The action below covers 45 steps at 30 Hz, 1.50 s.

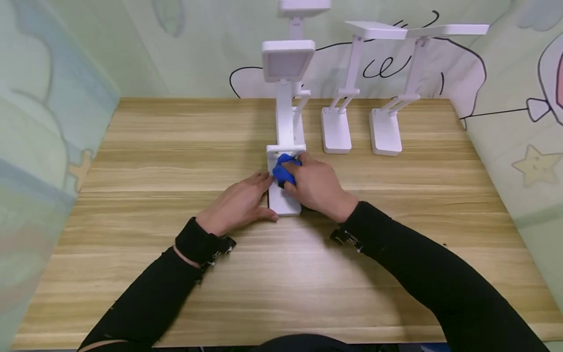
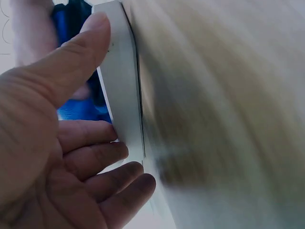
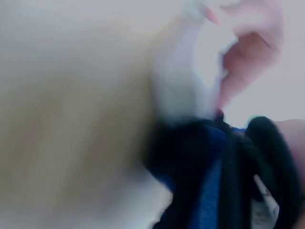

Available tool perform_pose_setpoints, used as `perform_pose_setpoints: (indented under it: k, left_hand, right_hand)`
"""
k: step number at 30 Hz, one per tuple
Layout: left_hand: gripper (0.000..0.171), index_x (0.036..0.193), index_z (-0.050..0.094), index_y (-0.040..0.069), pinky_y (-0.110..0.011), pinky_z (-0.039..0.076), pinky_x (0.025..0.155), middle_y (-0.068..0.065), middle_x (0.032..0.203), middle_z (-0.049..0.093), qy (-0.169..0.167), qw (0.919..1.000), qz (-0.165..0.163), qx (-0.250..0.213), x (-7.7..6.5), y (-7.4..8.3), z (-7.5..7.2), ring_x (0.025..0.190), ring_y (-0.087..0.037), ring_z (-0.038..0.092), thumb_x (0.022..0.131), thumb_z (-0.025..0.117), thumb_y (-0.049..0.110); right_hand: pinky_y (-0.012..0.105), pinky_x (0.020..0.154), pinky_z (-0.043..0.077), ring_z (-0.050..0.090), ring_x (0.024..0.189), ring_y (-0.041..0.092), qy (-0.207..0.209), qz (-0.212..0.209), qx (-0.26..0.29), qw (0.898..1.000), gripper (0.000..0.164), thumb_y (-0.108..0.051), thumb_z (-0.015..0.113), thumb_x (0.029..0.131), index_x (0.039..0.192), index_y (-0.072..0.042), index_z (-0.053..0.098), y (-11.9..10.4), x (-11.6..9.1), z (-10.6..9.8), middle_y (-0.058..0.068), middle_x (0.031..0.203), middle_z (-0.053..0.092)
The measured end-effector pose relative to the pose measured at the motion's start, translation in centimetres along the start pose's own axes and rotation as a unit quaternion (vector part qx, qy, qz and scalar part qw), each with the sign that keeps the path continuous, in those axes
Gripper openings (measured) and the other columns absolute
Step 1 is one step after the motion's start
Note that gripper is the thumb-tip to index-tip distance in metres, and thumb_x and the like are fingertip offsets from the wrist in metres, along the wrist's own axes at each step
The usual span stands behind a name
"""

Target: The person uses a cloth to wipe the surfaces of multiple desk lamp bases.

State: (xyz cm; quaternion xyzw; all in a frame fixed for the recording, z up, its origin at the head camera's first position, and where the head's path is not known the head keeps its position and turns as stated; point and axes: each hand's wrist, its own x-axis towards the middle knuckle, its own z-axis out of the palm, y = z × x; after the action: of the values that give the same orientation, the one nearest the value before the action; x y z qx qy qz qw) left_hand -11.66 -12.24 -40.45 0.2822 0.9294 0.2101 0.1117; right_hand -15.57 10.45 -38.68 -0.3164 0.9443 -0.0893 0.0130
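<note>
A white desk lamp (image 1: 285,122) stands on the table with its flat base pointing toward me. My left hand (image 1: 239,203) holds the left side of that base, the thumb by its front corner and the fingertips farther back; the left wrist view shows thumb and bent fingers against the base's side (image 2: 123,81). Bunched in my right hand (image 1: 318,186) is a blue cloth (image 1: 283,168) with dark edging, pressed on top of the base just in front of the hinge. The right wrist view is blurred, but the cloth (image 3: 209,191) and a white tag on it show.
Another white lamp (image 1: 297,7) stands right behind this one, partly hidden. Two more, a nearer lamp (image 1: 336,129) and a farther lamp (image 1: 386,132), stand to the right along the back. A printed fabric wall (image 1: 184,58) borders the wooden table (image 1: 176,146).
</note>
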Motion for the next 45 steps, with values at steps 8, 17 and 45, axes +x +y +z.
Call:
perform_pose_setpoints:
  k: [8,17,45]
  left_hand:
    - [0.097,0.158,0.043,-0.003,-0.051,0.040,0.122,-0.024,0.163,0.043,0.000,1.0000,-0.001,-0.006,0.2,-0.1,0.0,0.154,-0.040,0.038,0.089,0.082,0.052]
    - [0.096,0.161,0.039,-0.001,-0.051,0.038,0.123,-0.024,0.165,0.040,-0.003,1.0000,0.002,-0.008,0.4,-0.2,0.1,0.155,-0.040,0.036,0.091,0.080,0.051]
    - [0.099,0.161,0.038,-0.002,-0.047,0.038,0.123,-0.020,0.171,0.031,-0.017,0.9998,-0.005,-0.012,0.2,-0.1,-0.1,0.156,-0.036,0.035,0.089,0.083,0.048]
  right_hand:
    - [0.040,0.080,0.054,0.062,0.098,0.023,-0.104,-0.088,0.144,0.980,0.040,-0.023,0.073,0.092,0.131,-0.018,0.077,1.4,-1.8,-0.5,0.013,0.120,0.064]
    - [0.049,0.089,0.058,0.065,0.105,0.030,-0.023,-0.113,0.059,0.992,0.045,-0.028,0.074,0.095,0.138,-0.015,0.072,0.4,-2.4,0.6,0.019,0.122,0.064]
    - [0.050,0.087,0.052,0.056,0.111,0.035,-0.025,0.161,0.148,0.975,0.042,-0.022,0.057,0.102,0.137,-0.001,0.068,4.5,-0.5,0.2,0.023,0.115,0.069]
